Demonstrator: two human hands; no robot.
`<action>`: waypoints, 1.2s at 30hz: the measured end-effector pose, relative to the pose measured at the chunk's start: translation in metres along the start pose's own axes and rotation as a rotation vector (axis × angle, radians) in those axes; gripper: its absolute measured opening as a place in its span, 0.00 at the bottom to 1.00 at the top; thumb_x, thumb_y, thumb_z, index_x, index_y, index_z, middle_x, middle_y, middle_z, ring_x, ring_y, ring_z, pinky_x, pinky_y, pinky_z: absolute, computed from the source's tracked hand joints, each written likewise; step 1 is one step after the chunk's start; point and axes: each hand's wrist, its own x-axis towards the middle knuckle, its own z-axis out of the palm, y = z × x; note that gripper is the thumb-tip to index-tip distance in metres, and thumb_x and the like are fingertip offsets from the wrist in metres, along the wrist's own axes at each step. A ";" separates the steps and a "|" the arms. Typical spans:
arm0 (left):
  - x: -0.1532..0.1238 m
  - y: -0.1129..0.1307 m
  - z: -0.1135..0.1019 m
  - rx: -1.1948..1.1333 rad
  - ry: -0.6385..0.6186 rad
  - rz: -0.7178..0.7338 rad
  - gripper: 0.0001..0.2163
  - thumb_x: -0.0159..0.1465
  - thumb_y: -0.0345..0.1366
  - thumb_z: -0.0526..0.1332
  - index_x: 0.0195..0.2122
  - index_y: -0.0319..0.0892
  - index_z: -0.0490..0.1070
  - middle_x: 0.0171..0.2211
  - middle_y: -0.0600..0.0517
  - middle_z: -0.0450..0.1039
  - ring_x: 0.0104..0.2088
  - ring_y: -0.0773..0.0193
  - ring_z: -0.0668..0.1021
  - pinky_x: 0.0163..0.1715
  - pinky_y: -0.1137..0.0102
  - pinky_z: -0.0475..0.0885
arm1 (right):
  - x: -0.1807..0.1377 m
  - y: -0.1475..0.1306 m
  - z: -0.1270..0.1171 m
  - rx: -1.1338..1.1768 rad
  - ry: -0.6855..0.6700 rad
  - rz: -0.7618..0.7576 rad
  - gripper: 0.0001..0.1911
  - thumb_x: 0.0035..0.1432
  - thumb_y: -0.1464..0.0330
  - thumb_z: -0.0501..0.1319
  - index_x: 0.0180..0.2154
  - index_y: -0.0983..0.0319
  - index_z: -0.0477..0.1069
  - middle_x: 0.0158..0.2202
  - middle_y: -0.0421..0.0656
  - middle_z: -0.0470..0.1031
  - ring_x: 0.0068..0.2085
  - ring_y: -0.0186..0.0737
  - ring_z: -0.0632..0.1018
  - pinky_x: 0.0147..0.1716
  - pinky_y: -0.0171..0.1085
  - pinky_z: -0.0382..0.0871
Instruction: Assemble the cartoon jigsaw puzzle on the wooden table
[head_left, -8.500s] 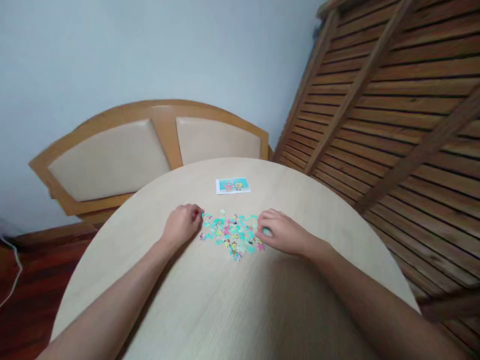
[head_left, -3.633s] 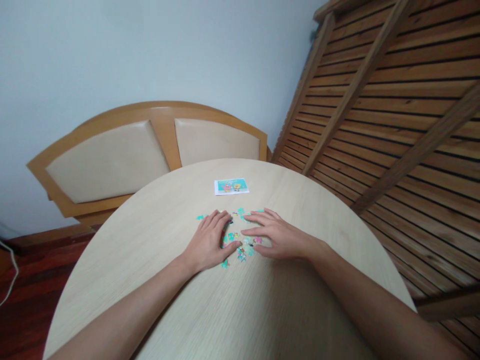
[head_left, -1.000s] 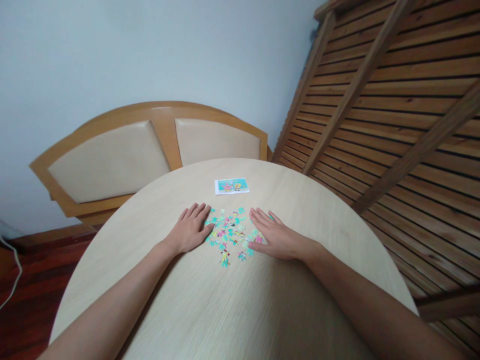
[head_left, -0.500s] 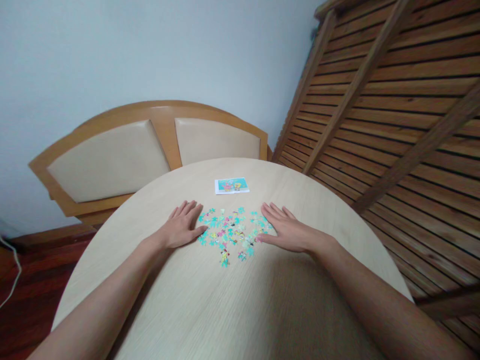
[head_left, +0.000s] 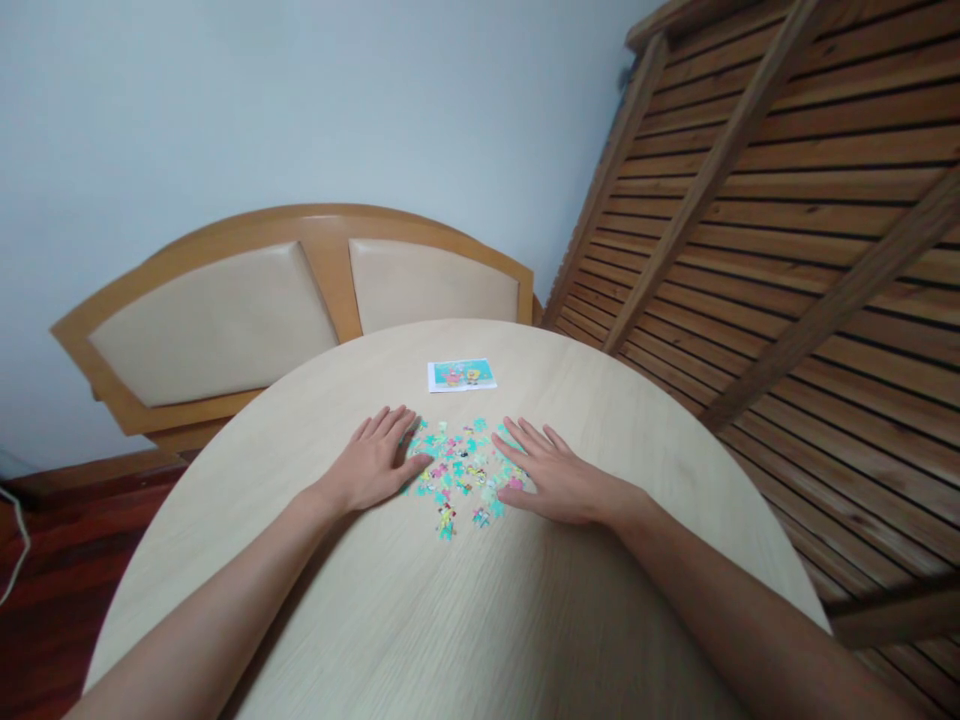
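Observation:
Loose jigsaw puzzle pieces (head_left: 459, 468), mostly turquoise with some pink and yellow, lie scattered on the round wooden table (head_left: 450, 620). My left hand (head_left: 379, 460) rests palm down at the left edge of the pieces, its fingers stretched out and its thumb over some of them. On the opposite side my right hand (head_left: 553, 472) lies with fingers spread, partly covering pieces at that edge. Neither hand grasps anything. Beyond the pieces is a picture card (head_left: 463, 375) with a pink and a yellow cartoon figure on turquoise.
Past the table's far edge stands a wooden headboard (head_left: 326, 265) with cream padded panels, against a pale wall (head_left: 300, 100). A slatted wooden structure (head_left: 787, 220) leans along the right. A white cable (head_left: 21, 540) hangs at the far left above the dark red floor.
Both hands have moved inward over the edges of the puzzle pieces, the left hand rightward and the right hand leftward. The gap between them is narrower. Both stay flat.

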 end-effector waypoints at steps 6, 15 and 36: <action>-0.005 0.022 0.011 -0.028 -0.054 0.052 0.44 0.67 0.67 0.49 0.73 0.38 0.51 0.73 0.38 0.43 0.72 0.38 0.48 0.68 0.43 0.50 | 0.000 -0.014 -0.004 0.015 -0.002 -0.097 0.47 0.63 0.38 0.50 0.73 0.57 0.48 0.75 0.51 0.35 0.74 0.61 0.42 0.70 0.63 0.36; -0.003 0.031 0.009 -0.064 0.014 0.049 0.42 0.68 0.66 0.48 0.71 0.37 0.54 0.73 0.37 0.47 0.73 0.41 0.49 0.68 0.45 0.52 | 0.003 -0.019 -0.001 -0.008 0.012 -0.087 0.49 0.63 0.37 0.49 0.73 0.61 0.46 0.75 0.51 0.39 0.74 0.59 0.44 0.70 0.61 0.37; -0.003 0.035 0.013 -0.115 0.118 0.182 0.35 0.69 0.61 0.52 0.67 0.39 0.60 0.69 0.39 0.58 0.70 0.42 0.58 0.66 0.44 0.58 | 0.012 -0.020 0.013 0.034 0.164 -0.028 0.42 0.62 0.45 0.57 0.70 0.59 0.57 0.74 0.49 0.51 0.73 0.58 0.53 0.70 0.61 0.40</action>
